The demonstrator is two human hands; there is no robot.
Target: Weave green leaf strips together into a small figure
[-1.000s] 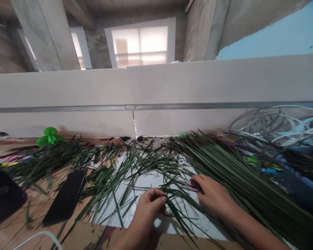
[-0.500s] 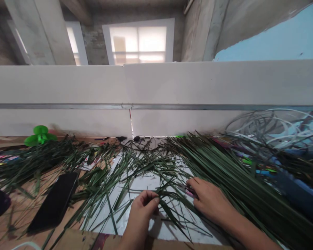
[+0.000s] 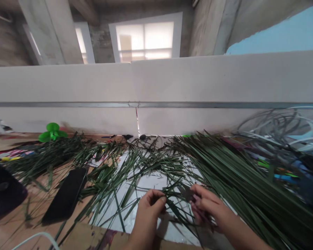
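The left hand (image 3: 151,206) is closed, thumb against curled fingers, pinching a bunch of leaf strips (image 3: 176,211) near the front of the white sheet (image 3: 151,181) on the worktop (image 3: 11,225). The strips are dark green, long and narrow, flat like grass blades, and taper toward their ends. They fan out from the pinch toward the right hand (image 3: 208,205), some bending down toward the sheet's front edge and others reaching across to the right. The right hand is wrapped around a pink-handled tool (image 3: 197,210), blurred, with a dark flat part pointing toward the strips; whether it touches them I cannot tell. Loose green clippings (image 3: 159,162) lie criss-crossed over the sheet beyond both hands. To the right runs a thick, slanting bundle of long leaves (image 3: 234,173), glossy and darker in its folds. A black phone (image 3: 64,196) lies to the left.
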